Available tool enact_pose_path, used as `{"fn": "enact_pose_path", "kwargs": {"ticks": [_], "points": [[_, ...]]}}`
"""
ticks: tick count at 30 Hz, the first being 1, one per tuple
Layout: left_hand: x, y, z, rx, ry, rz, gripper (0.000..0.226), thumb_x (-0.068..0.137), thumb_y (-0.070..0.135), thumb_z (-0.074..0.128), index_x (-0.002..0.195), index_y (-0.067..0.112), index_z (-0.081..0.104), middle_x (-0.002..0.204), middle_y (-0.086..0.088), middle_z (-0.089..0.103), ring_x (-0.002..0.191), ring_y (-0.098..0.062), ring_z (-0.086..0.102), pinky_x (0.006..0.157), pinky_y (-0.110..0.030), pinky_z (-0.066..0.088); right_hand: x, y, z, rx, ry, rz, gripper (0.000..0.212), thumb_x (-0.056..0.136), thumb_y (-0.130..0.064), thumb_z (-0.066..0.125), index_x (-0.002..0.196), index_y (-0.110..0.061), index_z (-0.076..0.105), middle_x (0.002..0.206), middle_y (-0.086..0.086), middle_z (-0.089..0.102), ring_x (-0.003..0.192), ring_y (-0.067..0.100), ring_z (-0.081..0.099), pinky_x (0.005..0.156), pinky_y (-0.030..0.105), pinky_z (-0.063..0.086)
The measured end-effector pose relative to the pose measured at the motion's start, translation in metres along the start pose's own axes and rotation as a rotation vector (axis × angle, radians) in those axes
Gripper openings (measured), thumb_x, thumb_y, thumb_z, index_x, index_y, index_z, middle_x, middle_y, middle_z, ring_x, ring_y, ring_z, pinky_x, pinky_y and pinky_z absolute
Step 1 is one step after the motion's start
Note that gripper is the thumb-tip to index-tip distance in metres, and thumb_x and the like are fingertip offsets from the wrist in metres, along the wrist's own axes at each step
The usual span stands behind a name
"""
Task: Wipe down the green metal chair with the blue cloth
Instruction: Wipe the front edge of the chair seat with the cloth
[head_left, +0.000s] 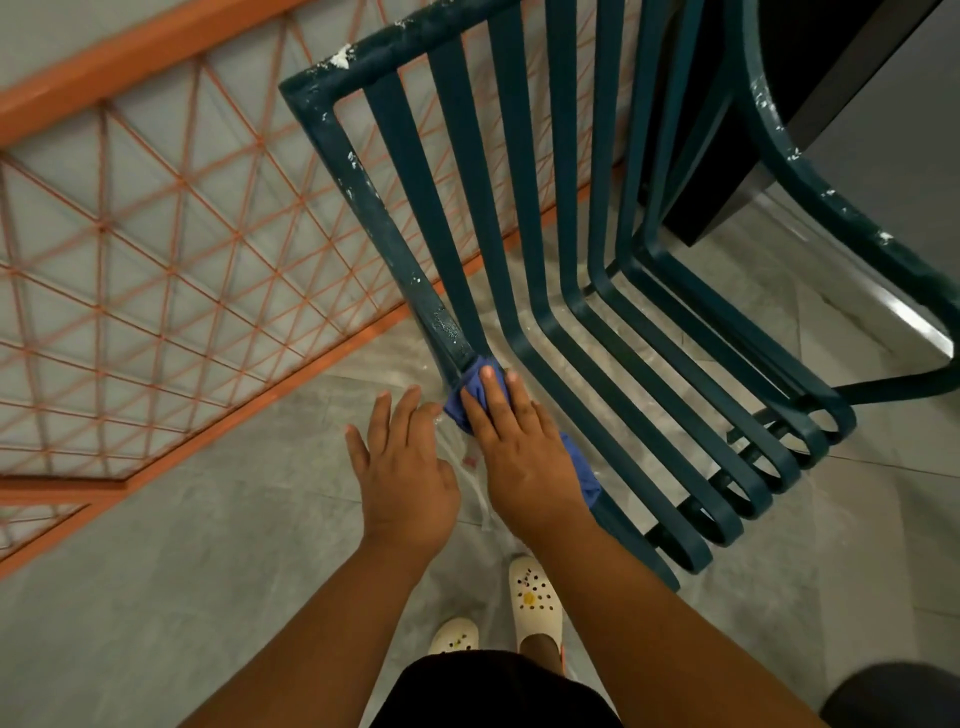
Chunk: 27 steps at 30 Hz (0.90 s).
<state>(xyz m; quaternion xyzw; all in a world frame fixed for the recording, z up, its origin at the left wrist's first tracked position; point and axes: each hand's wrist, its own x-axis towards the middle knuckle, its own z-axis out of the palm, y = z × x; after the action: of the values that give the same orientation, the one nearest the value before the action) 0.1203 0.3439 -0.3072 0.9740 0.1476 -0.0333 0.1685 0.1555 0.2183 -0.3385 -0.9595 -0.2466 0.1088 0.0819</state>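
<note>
A dark green metal chair (524, 218) with long slats fills the upper right, its frame flecked with white paint. The blue cloth (462, 405) lies bunched on the chair's left side rail, where backrest bends into seat. My right hand (524, 452) presses flat on the cloth with straight fingers, covering most of it; a second bit of cloth shows by my wrist. My left hand (400, 473) hovers just left of the rail, fingers spread and straight, holding nothing.
An orange metal lattice railing (156, 291) runs along the left. Grey floor tiles (171, 571) lie below, with thin plastic sheeting under the chair. A dark table edge (810, 135) overhangs the chair at upper right. My two white clogs (535, 603) stand near the chair's front.
</note>
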Motion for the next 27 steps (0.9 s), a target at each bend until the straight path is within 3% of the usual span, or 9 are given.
{"fn": "enact_pose_path", "kwargs": {"ticks": [4, 7, 9, 12, 16, 18, 21, 24, 27], "points": [[0.004, 0.001, -0.003, -0.005, -0.005, 0.009, 0.056, 0.085, 0.006, 0.054, 0.138, 0.021, 0.044, 0.154, 0.0, 0.03, 0.147, -0.023, 0.008, 0.117, -0.051, 0.0, -0.037, 0.011, 0.013, 0.015, 0.037, 0.052, 0.066, 0.087, -0.023, 0.045, 0.149, -0.016, 0.021, 0.156, 0.011, 0.011, 0.142, 0.033, 0.019, 0.108, 0.048, 0.03], [0.007, 0.004, -0.006, 0.004, -0.022, 0.026, 0.059, 0.088, 0.009, 0.051, 0.143, 0.023, 0.037, 0.156, 0.003, 0.025, 0.147, -0.02, 0.004, 0.117, -0.049, -0.003, -0.03, 0.008, 0.002, 0.129, -0.091, 0.227, 0.068, 0.097, -0.029, 0.04, 0.152, -0.019, -0.001, 0.158, 0.012, 0.013, 0.14, 0.031, 0.029, 0.108, 0.043, 0.037], [0.007, 0.004, -0.006, 0.004, -0.019, 0.032, 0.06, 0.087, 0.009, 0.051, 0.144, 0.022, 0.037, 0.155, 0.003, 0.026, 0.147, -0.02, 0.005, 0.117, -0.05, -0.002, -0.008, 0.009, -0.007, 0.234, -0.074, 0.33, 0.057, 0.1, -0.031, 0.032, 0.151, -0.014, 0.013, 0.141, 0.015, 0.044, 0.117, 0.029, 0.053, 0.093, 0.039, 0.048], [0.006, 0.003, -0.005, -0.017, 0.006, 0.036, 0.06, 0.084, 0.006, 0.053, 0.141, 0.02, 0.042, 0.153, 0.0, 0.032, 0.147, -0.023, 0.01, 0.116, -0.052, 0.001, 0.026, 0.022, -0.023, 0.515, -0.143, 0.467, 0.04, 0.1, -0.04, 0.027, 0.115, -0.013, 0.053, 0.1, 0.009, 0.063, 0.094, 0.027, 0.062, 0.081, 0.038, 0.05], [0.001, 0.0, -0.002, -0.027, 0.012, 0.042, 0.059, 0.082, 0.005, 0.053, 0.139, 0.018, 0.045, 0.151, -0.002, 0.035, 0.146, -0.025, 0.014, 0.116, -0.054, 0.003, 0.036, 0.05, -0.025, 1.403, -0.493, 0.789, 0.058, 0.094, -0.049, 0.042, 0.061, -0.011, 0.07, 0.068, 0.012, 0.068, 0.081, 0.026, 0.065, 0.084, 0.036, 0.05], [0.0, -0.002, -0.001, -0.035, 0.018, 0.046, 0.058, 0.081, 0.004, 0.055, 0.137, 0.017, 0.047, 0.15, -0.003, 0.037, 0.145, -0.026, 0.017, 0.116, -0.055, 0.005, 0.04, 0.061, -0.016, 1.445, -0.589, 0.837, 0.053, 0.093, -0.047, 0.048, 0.071, -0.006, 0.072, 0.066, 0.016, 0.069, 0.076, 0.029, 0.065, 0.078, 0.039, 0.054], [-0.001, -0.005, -0.001, -0.015, 0.005, 0.032, 0.056, 0.083, 0.005, 0.055, 0.137, 0.018, 0.047, 0.151, -0.002, 0.036, 0.146, -0.025, 0.015, 0.116, -0.053, 0.003, 0.056, 0.063, -0.017, 1.389, -0.641, 0.846, 0.051, 0.089, -0.048, 0.053, 0.105, -0.001, 0.069, 0.103, 0.027, 0.068, 0.094, 0.035, 0.067, 0.088, 0.047, 0.054], [0.0, -0.007, 0.0, -0.006, 0.006, 0.028, 0.056, 0.083, 0.005, 0.055, 0.137, 0.018, 0.047, 0.151, -0.002, 0.036, 0.146, -0.024, 0.015, 0.115, -0.052, 0.002, 0.074, 0.055, -0.024, 1.446, -0.539, 0.788, 0.047, 0.093, -0.045, 0.049, 0.099, -0.003, 0.069, 0.102, 0.029, 0.068, 0.096, 0.035, 0.066, 0.098, 0.048, 0.048], [0.001, -0.008, 0.001, -0.014, 0.008, 0.014, 0.056, 0.084, 0.004, 0.054, 0.137, 0.018, 0.047, 0.151, -0.001, 0.036, 0.146, -0.023, 0.015, 0.115, -0.052, 0.001, 0.075, 0.05, -0.024, 1.562, -0.48, 0.782, 0.041, 0.094, -0.043, 0.051, 0.106, -0.006, 0.066, 0.097, 0.02, 0.072, 0.094, 0.032, 0.067, 0.093, 0.05, 0.051]]}}
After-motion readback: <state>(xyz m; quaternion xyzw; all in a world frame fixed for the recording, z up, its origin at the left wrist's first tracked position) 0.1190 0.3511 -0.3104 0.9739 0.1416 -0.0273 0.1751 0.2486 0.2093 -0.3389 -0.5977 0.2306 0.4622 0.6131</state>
